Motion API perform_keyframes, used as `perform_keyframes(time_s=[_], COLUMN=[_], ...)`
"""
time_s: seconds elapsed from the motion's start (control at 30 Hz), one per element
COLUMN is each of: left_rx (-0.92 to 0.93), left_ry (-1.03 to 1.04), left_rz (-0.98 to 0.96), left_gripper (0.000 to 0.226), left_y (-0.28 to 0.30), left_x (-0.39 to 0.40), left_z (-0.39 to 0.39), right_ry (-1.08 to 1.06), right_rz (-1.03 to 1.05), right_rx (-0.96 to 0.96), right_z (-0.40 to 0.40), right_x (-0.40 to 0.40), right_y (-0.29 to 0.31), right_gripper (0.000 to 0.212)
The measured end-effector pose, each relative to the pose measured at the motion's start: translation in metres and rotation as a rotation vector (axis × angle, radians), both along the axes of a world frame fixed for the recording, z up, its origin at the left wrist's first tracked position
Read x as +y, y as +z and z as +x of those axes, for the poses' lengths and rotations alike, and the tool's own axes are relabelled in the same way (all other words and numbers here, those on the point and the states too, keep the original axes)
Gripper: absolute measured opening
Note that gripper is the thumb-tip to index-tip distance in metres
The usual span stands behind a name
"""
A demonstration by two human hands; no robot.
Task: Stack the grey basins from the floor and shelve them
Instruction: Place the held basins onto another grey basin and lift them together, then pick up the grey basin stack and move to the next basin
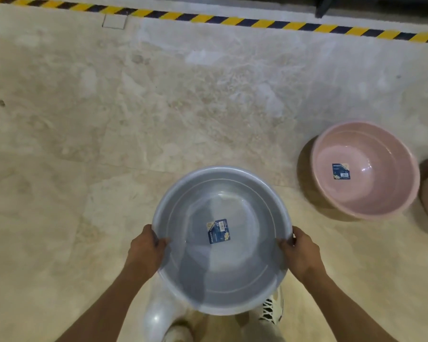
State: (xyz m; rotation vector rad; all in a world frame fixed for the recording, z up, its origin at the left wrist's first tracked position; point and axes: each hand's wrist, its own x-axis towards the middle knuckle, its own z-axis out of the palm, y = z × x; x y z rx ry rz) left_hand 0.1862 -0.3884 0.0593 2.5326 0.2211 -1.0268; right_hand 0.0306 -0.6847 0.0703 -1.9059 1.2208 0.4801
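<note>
Grey basin [221,267]: round, glossy plastic, mouth up, roughly level, held above floor at lower centre. Blue label [218,231] stuck inside on bottom. Inner rings near rim, possibly second basin nested inside, unclear. Empty.

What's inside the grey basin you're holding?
Only a blue label sticker on the bottom of the grey basin. Whether more basins are nested beneath is hidden.

Glossy smooth plastic grey basin [223,267] and pink basin [371,188]; the stone-like floor [109,119] looks mottled, dull.
</note>
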Motion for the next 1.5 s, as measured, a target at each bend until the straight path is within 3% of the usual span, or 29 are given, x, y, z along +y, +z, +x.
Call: perform_keyframes(time_s=[0.33,0.57,0.73,1.07,1.5], left_rx=[0.014,0.047,0.044,-0.095,-0.162], left_ry=[0.082,0.200,0.120,-0.101,-0.453], left_rz=[0.033,0.034,0.014,-0.048,-0.208], left_gripper=[0.020,0.019,0.020,0.019,0.025], left_y=[-0.075,-0.083,-0.071,0.011,0.159], left_x=[-0.006,-0.004,-0.006,-0.067,-0.283], left_z=[-0.005,0.000,0.007,0.038,0.052], right_ry=[0.041,-0.003,0.044,0.011,-0.217], right_rz=[-0.039,0.076,0.102,0.023,-0.212], right_rx=[0.116,0.168,0.182,0.051,-0.042], right_z=[0.022,0.029,0.035,0.022,-0.057], right_x=[-0.004,-0.008,-0.022,-0.079,-0.230], right_y=[-0.083,-0.087,-0.082,0.003,0.154], right_gripper=[0.027,0.025,0.012,0.009,0.016])
